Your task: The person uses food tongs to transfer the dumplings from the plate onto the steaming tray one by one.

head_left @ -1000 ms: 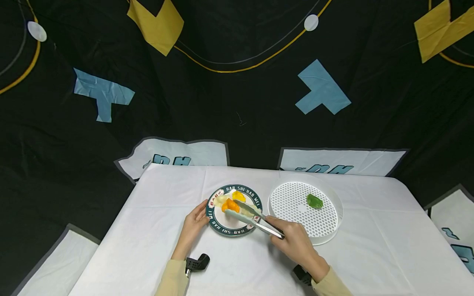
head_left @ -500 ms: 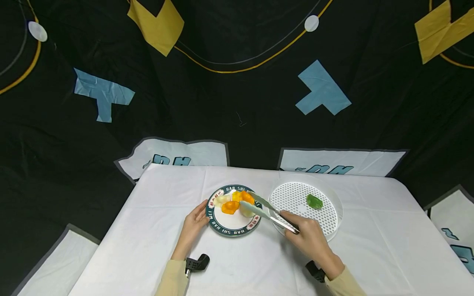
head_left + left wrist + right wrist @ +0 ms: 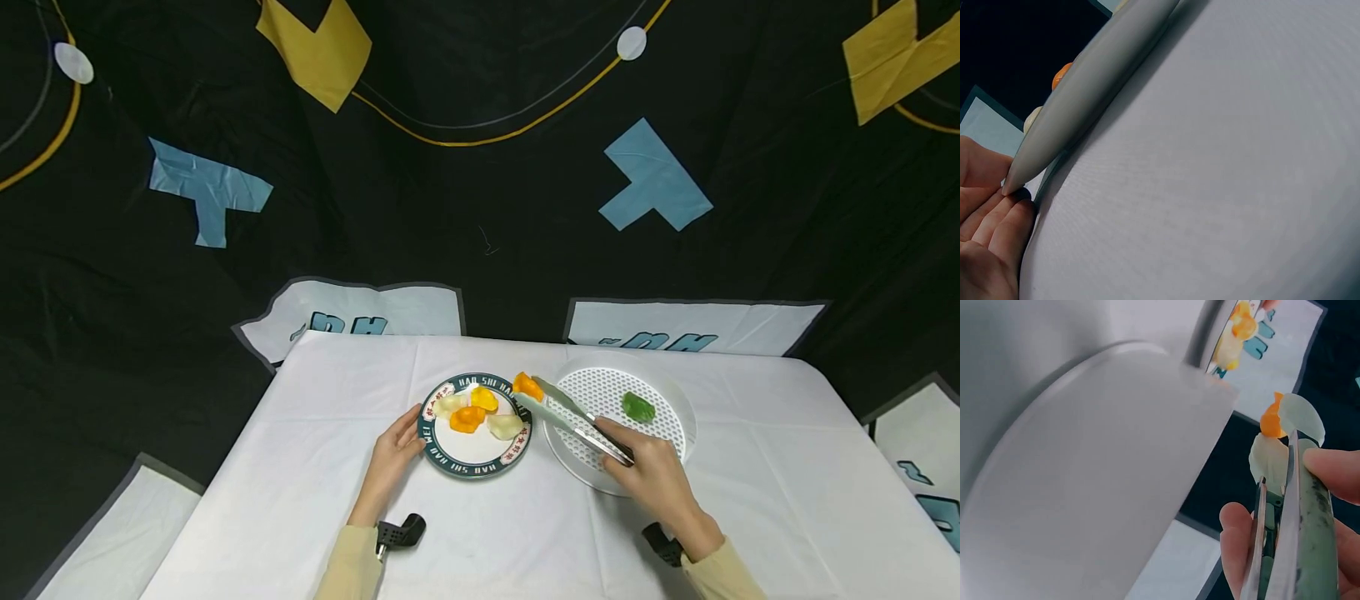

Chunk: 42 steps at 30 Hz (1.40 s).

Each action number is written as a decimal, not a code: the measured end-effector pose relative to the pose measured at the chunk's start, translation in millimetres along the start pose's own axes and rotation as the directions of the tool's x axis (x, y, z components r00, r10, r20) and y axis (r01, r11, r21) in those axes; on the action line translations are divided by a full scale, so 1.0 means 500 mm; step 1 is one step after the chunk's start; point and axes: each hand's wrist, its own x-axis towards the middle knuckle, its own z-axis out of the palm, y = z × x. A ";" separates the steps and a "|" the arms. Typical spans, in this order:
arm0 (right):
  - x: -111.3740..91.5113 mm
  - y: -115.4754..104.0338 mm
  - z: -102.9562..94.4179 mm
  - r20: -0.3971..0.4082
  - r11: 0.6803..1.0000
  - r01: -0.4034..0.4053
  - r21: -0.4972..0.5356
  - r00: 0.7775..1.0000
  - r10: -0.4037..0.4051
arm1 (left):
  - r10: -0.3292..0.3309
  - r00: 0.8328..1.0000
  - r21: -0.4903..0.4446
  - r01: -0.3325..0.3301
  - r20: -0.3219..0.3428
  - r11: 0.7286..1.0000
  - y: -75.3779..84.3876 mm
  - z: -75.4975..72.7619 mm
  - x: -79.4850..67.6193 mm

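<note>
My left hand [image 3: 396, 448] pinches the left rim of a green-rimmed white plate [image 3: 467, 469]; in the left wrist view the thumb is on one side of the plate's edge [image 3: 1079, 100] and fingers on the other. My right hand [image 3: 656, 477] grips metal tongs [image 3: 581, 429] with pale green tips. Between the tips is a glossy orange food piece [image 3: 526, 385], like cut pepper, held over the plate's right edge beside the tray. On the plate lie another orange piece [image 3: 467, 419], a yellow piece [image 3: 484, 399] and two pale pieces, one of them [image 3: 505, 427] near the right rim.
A round white tray [image 3: 566, 471] with a perforated surface stands right of the plate, partly under the tongs. One green piece [image 3: 638, 407] lies on it. White cloth [image 3: 285, 500] covers the table, and a black curtain [image 3: 480, 233] hangs behind.
The tongs took hold of an orange piece on the plate, lifted it and moved right towards the tray. The left hand and plate have stayed put.
</note>
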 end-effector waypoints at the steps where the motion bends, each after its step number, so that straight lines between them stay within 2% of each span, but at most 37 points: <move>1: -0.001 0.003 -0.002 -0.004 1.000 -0.003 -0.004 1.000 0.003 | -0.001 1.000 0.002 0.001 -0.003 1.000 0.000 0.000 0.000; 9: -0.011 0.034 -0.019 -0.014 0.999 -0.041 -0.021 0.999 0.040 | -0.024 1.000 -0.010 0.024 0.015 1.000 0.009 -0.002 0.000; 22: -0.028 0.075 -0.056 -0.066 0.994 -0.080 -0.074 0.995 0.075 | 0.003 1.000 0.023 -0.003 -0.010 1.000 0.003 0.001 -0.002; 42: -0.039 0.120 -0.080 -0.074 0.980 -0.141 -0.143 0.988 0.132 | -0.005 1.000 0.035 0.005 -0.019 0.999 -0.002 0.002 0.000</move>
